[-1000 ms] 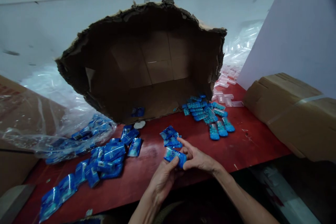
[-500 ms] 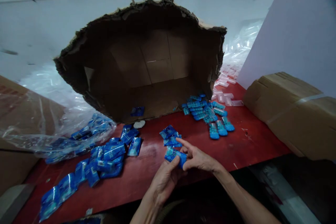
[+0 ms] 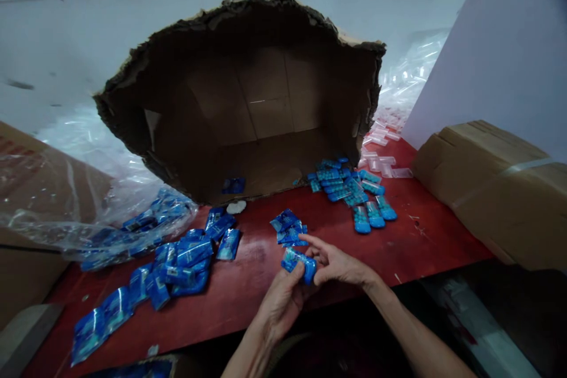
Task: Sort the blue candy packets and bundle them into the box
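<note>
A small blue packet (image 3: 309, 268) with a shiny printed face is held between my two hands, over the near part of the red table. My left hand (image 3: 282, 301) grips it from below, the thumb lying across its face. At its right end, the thumb and bent fingers of my right hand (image 3: 340, 264) close on it, while the index finger stretches out. That fingertip is close to flat blue printed sleeves (image 3: 290, 229) lying just beyond. To the right are small clear containers with blue ends (image 3: 375, 214), turquoise contents showing.
A big torn-edged cardboard box (image 3: 266, 136) gapes toward me at the back. Several blue packets (image 3: 190, 254) are heaped on the left, beside a clear plastic bag (image 3: 133, 242) of more. On the right stands a taped carton (image 3: 482, 183); small clear plastic pieces (image 3: 381, 162) lie behind it.
The packet has turned slightly in my fingers, and its rounded blue right end shows more. Both hands stay in nearly the same place; the view has shifted a little.
</note>
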`<control>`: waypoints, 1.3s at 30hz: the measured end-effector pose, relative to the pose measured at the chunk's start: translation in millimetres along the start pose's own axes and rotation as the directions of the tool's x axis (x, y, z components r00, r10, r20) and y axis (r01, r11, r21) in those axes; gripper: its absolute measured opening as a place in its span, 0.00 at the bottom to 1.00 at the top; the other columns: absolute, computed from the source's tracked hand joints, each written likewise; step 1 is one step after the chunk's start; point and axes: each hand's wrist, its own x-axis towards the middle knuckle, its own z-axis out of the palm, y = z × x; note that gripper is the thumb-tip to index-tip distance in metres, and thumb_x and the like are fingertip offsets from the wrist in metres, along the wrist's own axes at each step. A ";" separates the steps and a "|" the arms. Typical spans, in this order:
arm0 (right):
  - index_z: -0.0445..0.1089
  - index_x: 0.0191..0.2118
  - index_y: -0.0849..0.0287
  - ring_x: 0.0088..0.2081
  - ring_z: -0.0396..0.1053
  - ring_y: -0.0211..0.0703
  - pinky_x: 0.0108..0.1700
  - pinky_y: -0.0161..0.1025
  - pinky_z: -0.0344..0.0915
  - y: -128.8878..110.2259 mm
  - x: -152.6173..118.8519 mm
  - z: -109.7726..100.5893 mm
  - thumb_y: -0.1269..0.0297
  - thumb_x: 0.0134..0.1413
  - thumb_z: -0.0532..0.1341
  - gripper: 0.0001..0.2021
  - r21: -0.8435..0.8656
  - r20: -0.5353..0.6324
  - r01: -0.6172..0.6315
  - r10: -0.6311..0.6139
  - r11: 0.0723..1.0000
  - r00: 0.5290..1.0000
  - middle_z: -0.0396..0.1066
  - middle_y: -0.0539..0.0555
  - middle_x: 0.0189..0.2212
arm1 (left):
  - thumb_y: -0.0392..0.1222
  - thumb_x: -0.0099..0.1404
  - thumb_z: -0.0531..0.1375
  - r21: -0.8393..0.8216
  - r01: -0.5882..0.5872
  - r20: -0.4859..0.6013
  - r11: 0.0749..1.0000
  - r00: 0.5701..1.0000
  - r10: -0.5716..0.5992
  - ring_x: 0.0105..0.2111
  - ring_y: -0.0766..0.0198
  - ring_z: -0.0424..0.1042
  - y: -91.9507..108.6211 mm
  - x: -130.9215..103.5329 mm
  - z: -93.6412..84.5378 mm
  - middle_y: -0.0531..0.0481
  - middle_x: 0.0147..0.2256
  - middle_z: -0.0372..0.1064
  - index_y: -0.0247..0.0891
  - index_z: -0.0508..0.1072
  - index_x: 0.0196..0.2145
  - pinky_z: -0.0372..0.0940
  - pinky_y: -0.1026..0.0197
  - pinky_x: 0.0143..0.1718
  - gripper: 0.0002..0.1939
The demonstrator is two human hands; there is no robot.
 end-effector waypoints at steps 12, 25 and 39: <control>0.60 0.44 0.59 0.21 0.57 0.30 0.24 0.31 0.54 -3.4 5.7 19.3 0.59 0.45 0.60 0.19 -0.092 -0.273 0.042 -0.066 0.995 0.960 0.62 0.46 0.24 | 0.50 0.53 0.57 0.077 -0.008 -0.117 0.997 0.993 0.017 0.19 0.70 0.64 2.5 6.8 -6.6 0.49 0.22 0.68 0.32 0.70 0.33 0.56 0.66 0.22 0.17; 0.59 0.47 0.54 0.27 0.58 0.32 0.31 0.33 0.56 -5.5 -3.4 22.9 0.65 0.42 0.62 0.23 -0.225 -0.262 0.081 -0.140 0.971 0.955 0.60 0.47 0.30 | 0.45 0.49 0.61 0.116 -0.046 -0.152 0.992 0.986 0.064 0.28 0.64 0.69 1.5 2.1 -7.9 0.46 0.29 0.72 0.34 0.72 0.33 0.61 0.63 0.29 0.14; 0.57 0.50 0.51 0.32 0.61 0.37 0.36 0.36 0.61 1.9 -10.3 38.4 0.70 0.44 0.59 0.24 -0.312 -0.387 0.078 -0.201 0.947 0.900 0.61 0.49 0.35 | 0.42 0.52 0.59 0.144 -0.148 -0.082 0.978 0.983 0.161 0.37 0.56 0.70 0.6 2.3 -0.4 0.41 0.37 0.72 0.34 0.71 0.38 0.62 0.59 0.37 0.15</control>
